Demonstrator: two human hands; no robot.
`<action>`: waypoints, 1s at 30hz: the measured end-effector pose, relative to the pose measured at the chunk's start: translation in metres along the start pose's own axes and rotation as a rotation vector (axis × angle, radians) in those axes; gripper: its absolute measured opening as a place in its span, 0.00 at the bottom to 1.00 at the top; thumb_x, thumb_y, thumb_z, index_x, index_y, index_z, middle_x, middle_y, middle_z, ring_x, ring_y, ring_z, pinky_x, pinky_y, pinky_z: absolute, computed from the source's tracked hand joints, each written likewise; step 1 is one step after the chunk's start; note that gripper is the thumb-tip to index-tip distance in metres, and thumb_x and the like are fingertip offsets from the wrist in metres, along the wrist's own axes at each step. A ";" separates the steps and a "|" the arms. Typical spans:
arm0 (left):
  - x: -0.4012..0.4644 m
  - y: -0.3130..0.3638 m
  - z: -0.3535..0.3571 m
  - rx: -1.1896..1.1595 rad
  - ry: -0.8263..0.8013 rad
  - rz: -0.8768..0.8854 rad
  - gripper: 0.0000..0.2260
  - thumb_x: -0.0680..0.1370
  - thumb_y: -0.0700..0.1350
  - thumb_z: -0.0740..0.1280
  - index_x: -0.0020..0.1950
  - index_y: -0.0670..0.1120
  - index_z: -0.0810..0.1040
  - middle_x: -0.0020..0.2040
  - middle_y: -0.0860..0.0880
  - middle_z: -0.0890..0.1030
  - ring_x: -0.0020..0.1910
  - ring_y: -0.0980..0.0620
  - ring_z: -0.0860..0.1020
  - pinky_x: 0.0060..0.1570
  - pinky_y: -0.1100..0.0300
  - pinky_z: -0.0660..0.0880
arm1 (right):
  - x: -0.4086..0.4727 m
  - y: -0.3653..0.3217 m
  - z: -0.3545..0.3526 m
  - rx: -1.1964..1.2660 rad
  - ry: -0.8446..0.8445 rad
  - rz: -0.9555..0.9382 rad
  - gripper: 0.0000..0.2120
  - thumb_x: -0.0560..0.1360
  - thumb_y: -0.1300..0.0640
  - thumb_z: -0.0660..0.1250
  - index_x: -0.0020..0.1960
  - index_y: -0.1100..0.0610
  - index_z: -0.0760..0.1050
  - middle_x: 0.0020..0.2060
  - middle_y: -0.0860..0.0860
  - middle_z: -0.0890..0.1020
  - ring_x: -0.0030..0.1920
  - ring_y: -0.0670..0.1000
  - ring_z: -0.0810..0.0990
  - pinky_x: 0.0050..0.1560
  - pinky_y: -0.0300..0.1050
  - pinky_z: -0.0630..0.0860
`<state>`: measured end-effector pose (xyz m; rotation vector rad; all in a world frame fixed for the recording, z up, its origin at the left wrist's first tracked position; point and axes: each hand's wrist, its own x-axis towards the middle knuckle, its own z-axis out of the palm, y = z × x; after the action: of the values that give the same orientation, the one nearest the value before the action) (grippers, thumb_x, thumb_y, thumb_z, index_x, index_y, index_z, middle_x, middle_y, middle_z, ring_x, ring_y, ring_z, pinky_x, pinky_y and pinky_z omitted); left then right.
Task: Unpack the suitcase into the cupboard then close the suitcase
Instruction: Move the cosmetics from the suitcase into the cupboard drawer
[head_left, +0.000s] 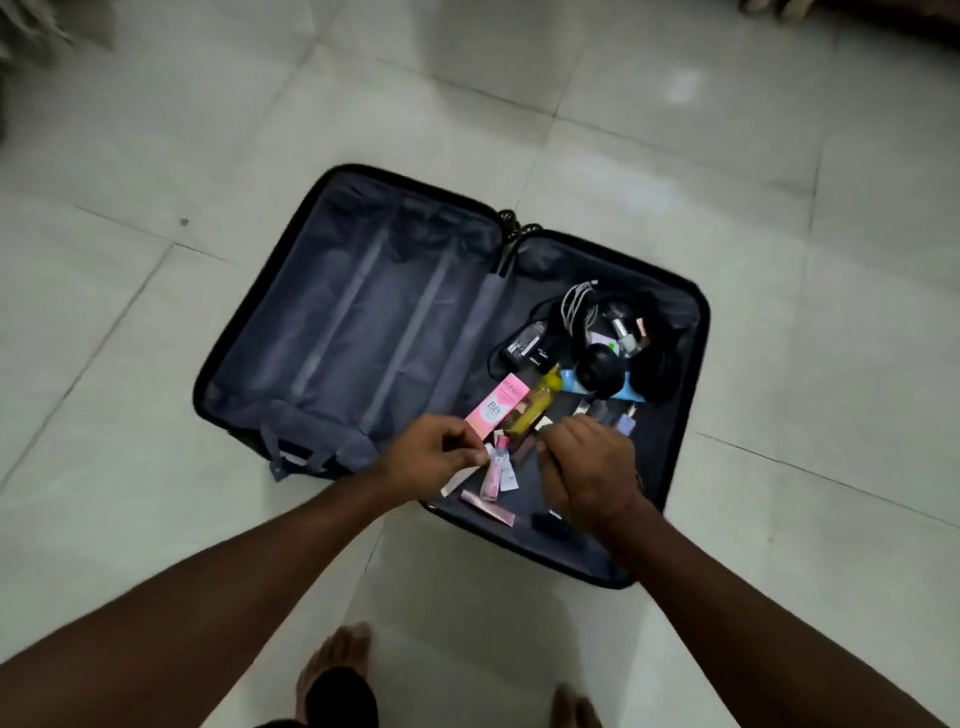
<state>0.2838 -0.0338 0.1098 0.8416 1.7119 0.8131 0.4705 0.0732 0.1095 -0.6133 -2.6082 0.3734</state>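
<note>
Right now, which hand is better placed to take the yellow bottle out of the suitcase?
The right hand: it hovers just below the yellow bottle. The left hand is busy pinching a small pink tube.

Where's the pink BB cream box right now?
The pink BB cream box lies in the open suitcase's right half, touching the yellow bottle, just beyond the left hand.
</note>
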 end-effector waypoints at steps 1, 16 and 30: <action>0.015 -0.020 0.002 0.015 0.016 0.058 0.12 0.71 0.31 0.72 0.35 0.47 0.80 0.29 0.59 0.81 0.32 0.65 0.77 0.38 0.71 0.72 | -0.004 0.008 0.029 0.003 -0.064 0.074 0.08 0.71 0.56 0.60 0.36 0.57 0.73 0.29 0.54 0.76 0.28 0.57 0.74 0.27 0.45 0.65; 0.150 -0.085 0.047 0.343 0.288 0.221 0.11 0.69 0.50 0.70 0.33 0.43 0.82 0.28 0.51 0.80 0.26 0.58 0.76 0.32 0.65 0.74 | -0.008 0.117 0.141 0.519 -1.656 0.675 0.16 0.77 0.50 0.67 0.33 0.54 0.73 0.26 0.49 0.74 0.23 0.45 0.68 0.22 0.33 0.63; 0.145 -0.065 0.045 -0.046 -0.105 -0.267 0.12 0.75 0.41 0.56 0.37 0.37 0.75 0.31 0.44 0.72 0.22 0.51 0.67 0.21 0.65 0.67 | -0.009 0.107 0.174 0.670 -0.258 1.192 0.19 0.73 0.49 0.70 0.41 0.66 0.78 0.27 0.58 0.81 0.24 0.54 0.79 0.25 0.43 0.76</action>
<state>0.2828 0.0589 -0.0267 0.5972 1.6624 0.6140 0.4349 0.1337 -0.0819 -1.8410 -1.7830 1.6429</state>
